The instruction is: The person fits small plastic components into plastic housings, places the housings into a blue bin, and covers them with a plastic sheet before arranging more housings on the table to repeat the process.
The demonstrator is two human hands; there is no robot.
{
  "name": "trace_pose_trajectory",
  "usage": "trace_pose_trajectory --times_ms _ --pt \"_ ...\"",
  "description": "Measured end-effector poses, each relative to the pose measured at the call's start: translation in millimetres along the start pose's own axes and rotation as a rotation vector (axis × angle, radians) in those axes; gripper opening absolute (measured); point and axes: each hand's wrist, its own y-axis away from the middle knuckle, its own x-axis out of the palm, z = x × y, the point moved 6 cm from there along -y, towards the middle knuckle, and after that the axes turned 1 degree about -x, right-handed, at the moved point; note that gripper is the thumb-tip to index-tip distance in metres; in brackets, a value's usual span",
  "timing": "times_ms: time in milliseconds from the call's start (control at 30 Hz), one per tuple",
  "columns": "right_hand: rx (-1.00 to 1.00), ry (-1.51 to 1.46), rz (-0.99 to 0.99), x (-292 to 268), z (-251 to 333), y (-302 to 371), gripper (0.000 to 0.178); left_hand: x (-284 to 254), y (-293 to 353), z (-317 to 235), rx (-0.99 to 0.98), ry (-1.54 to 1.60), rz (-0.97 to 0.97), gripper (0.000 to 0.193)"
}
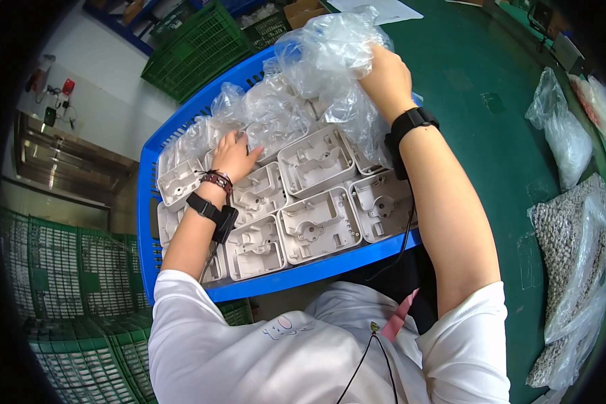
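White plastic housings (316, 222) with open tops and moulded posts inside fill a blue crate (316, 269) in front of me. Clear plastic film (333, 50) is bunched up over the crate's far right side, and my right hand (387, 77) is closed on it, its fingertips partly hidden. My left hand (236, 159) lies over the housings at the left of the crate, thumb and fingers apart. Its fingertips reach the edge of more clear film (269, 111) that covers the back rows. Whether they touch film or a housing edge I cannot tell.
A green table (471, 74) runs along the right, with a clear bag (560, 131) and a bag of small speckled pieces (572, 262) on it. Green crates stand at the back (195, 50) and lower left (81, 289). A cable hangs from my right wrist.
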Motion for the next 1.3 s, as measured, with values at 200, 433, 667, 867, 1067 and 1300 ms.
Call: trace_pose_trajectory --times_ms 200,433,667,867,1067,1300 --pt "-0.004 0.013 0.008 0 -5 -4 0.025 -20 5 -33 0.095 -0.106 0.029 0.030" --pt "-0.045 0.038 -0.057 -3 -1 -2 0.018 3 0 -23 0.052 0.194 0.103 0.028" --pt "-0.084 0.019 -0.097 -7 7 -5 0.014 -19 -2 -26 0.318 0.079 0.073 0.035" --pt "-0.078 -0.003 -0.130 -4 -1 -6 0.015 -25 -9 -23 0.159 -0.139 0.270 0.039" --pt "-0.032 0.027 -0.014 2 -5 -8 0.025 -18 2 -3 0.281 -0.205 -0.125 0.043" --pt "-0.032 0.026 -0.016 0 -2 -6 0.024 -15 -14 -13 0.117 -0.167 0.128 0.041"
